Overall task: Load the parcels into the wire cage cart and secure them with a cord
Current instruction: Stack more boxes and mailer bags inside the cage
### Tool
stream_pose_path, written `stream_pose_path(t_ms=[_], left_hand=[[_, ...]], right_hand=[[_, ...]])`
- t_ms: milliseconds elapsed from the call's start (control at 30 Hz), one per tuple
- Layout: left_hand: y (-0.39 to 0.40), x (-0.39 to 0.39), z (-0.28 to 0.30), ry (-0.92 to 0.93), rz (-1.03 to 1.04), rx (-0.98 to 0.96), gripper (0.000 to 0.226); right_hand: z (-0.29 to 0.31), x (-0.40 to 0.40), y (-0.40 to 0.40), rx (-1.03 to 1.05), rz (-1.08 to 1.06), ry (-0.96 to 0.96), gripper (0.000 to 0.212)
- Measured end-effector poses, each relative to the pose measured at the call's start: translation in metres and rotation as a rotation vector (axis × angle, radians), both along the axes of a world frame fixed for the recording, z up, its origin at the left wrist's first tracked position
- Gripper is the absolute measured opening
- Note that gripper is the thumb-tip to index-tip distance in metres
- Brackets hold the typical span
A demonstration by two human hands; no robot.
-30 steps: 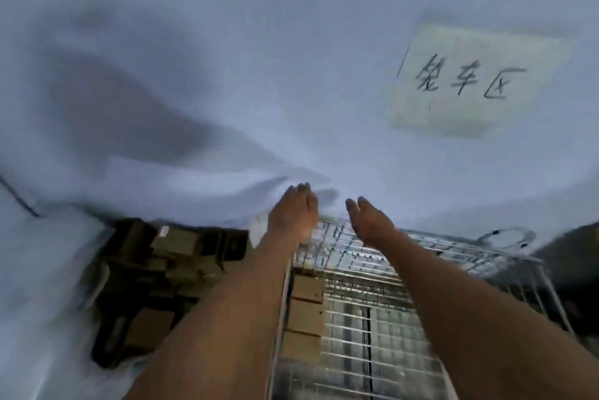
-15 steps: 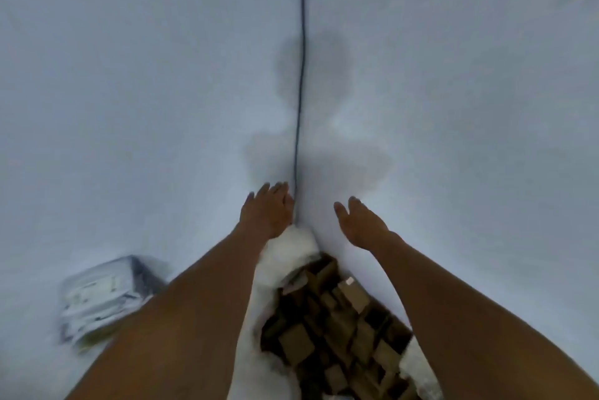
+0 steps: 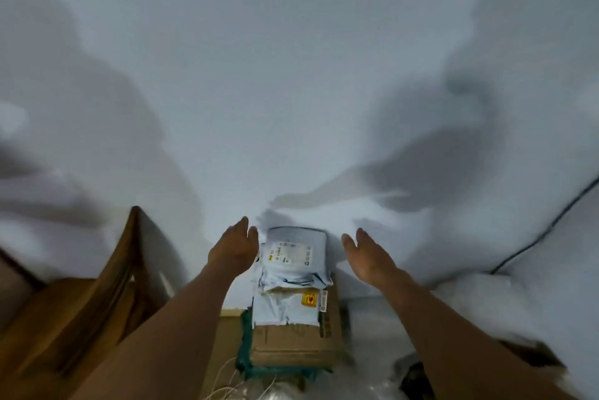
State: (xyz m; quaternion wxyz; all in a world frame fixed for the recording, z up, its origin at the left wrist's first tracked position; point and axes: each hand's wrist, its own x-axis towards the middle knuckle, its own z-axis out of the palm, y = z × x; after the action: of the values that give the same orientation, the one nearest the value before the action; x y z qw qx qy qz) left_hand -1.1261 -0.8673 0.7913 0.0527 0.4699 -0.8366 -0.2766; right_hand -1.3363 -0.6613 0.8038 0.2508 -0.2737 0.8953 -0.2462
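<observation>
From the left, my left hand (image 3: pixel 234 247) reaches in with fingers straight, holding nothing, just beside the top pale-blue parcel (image 3: pixel 296 257). That parcel lies on a stack over a cardboard box (image 3: pixel 291 344), not yet lifted. My right hand (image 3: pixel 366 252) is spread and empty on the other side. No cart shows, so I judge loading remains. The labels are too blurred to read.

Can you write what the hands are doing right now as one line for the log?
left hand: open, beside pale blue parcel | right hand: open, other side | parcel: top of stack on cardboard box | held: nothing
</observation>
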Motion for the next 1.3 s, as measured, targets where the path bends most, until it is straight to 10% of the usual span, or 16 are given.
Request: stream_pose_path(t_ms=[333,733,1033,1300], left_hand=[[-0.080,-0.068,-0.177,0.045,-0.020,0.506,0.087],[-0.019,-0.102,-0.160,0.212,0.100,0.479,0.038],[0.207,-0.240,-0.076,0.286,-0.349,0.547,0.040],[0.584,-0.267,-0.038,0.226,-0.772,0.783,0.047]], right_hand=[[-0.185,-0.022,-0.131,-0.012,-0.344,-0.423,0.107],[-0.180,-0.035,-0.083,-0.340,-0.443,-0.569,0.027],[-0.089,-0.104,0.185,-0.518,-0.896,-0.312,0.044],[-0.040,-0.051,0.586,-0.531,-1.334,-0.016,0.051]])
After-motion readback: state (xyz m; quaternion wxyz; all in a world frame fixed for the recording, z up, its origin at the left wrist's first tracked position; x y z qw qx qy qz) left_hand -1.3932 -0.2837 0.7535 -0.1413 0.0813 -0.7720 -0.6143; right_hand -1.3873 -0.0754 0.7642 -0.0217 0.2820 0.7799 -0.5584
